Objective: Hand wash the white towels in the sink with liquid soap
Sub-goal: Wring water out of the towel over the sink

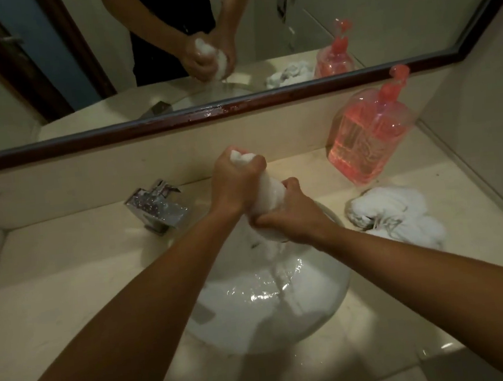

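A wet white towel [270,193] is twisted into a thick roll above the white sink [325,300]. My left hand [237,182] grips its upper end, with a bit of cloth poking out above the fist. My right hand [289,217] grips the lower end. Water runs from the towel down into the sink, which holds some water. A second white towel [397,216] lies bunched on the counter to the right of the sink. Behind it stands a clear pump bottle of pink liquid soap [368,136].
A chrome tap [156,205] stands at the sink's back left on the beige counter [69,284]. A mirror with a dark wooden frame [236,109] runs along the back wall and reflects the hands, towel and bottle. A wall closes the right side.
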